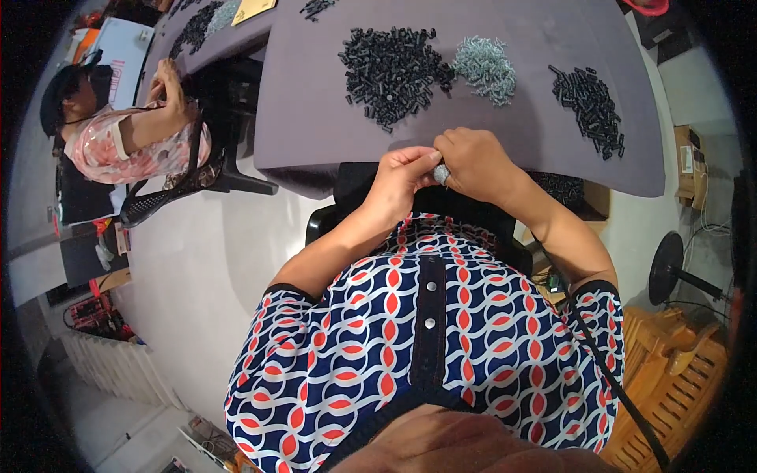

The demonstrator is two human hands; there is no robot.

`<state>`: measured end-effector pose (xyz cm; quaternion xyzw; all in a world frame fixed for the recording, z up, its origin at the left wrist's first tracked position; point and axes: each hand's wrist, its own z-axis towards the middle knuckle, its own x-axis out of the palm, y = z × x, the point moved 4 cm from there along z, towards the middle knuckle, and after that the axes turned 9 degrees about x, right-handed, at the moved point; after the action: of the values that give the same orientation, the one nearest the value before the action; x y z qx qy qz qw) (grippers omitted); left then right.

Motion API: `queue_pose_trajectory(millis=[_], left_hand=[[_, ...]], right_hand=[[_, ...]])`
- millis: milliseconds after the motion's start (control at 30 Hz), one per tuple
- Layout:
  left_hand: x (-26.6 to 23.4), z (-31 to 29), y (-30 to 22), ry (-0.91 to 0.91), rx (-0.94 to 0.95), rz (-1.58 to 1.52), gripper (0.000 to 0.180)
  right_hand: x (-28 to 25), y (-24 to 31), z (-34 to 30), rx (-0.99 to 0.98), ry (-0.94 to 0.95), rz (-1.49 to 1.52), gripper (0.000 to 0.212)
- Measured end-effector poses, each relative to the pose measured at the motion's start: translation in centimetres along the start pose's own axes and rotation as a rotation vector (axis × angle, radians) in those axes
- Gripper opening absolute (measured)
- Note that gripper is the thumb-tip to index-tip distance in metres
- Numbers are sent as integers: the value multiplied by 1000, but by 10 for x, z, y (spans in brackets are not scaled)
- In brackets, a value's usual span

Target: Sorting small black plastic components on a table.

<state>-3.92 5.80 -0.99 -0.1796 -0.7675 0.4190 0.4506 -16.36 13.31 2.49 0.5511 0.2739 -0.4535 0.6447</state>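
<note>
Close to the table's front edge, my left hand [400,177] and my right hand [478,164] meet with their fingertips together. A few small silvery metal pieces [441,174], screw-like in look, show under the curled fingers of my right hand. The thumb and forefinger of my left hand are pinched at the right fingertips; what lies between them is too small and hidden to name. Beyond the hands lie a large heap of short black cylindrical parts [390,75] and, to its right, a heap of small silvery screw-like pieces [485,69].
A grey cloth covers the table [307,102]. Another pile of black parts [590,110] lies at the right. A co-worker [134,142] sits at a second table on the left. A black fan [669,266] and an orange-yellow plastic chair [670,386] stand at the right.
</note>
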Motion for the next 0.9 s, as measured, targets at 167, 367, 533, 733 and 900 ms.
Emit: queue_pose_trajectory(millis=[167,367,533,733,900], left_hand=[[6,-3,-1,35,-12,157,19],[-13,-8,-73,-151,775,1150,20],[-44,1,-66,-90,878,1489,19],[-43,7,-67,-42,897,1561,14],[-43,9,-69,-17,884,1544,10]], right_hand=[[-11,-2,-9,54,-12,12,24],[-72,-85,-23,278,-399,-333,37],[-94,-141,-30,525,-314,-613,49],[-98,-163,-19,535,-355,-589,47],[-92,-90,1,152,-489,-252,34]])
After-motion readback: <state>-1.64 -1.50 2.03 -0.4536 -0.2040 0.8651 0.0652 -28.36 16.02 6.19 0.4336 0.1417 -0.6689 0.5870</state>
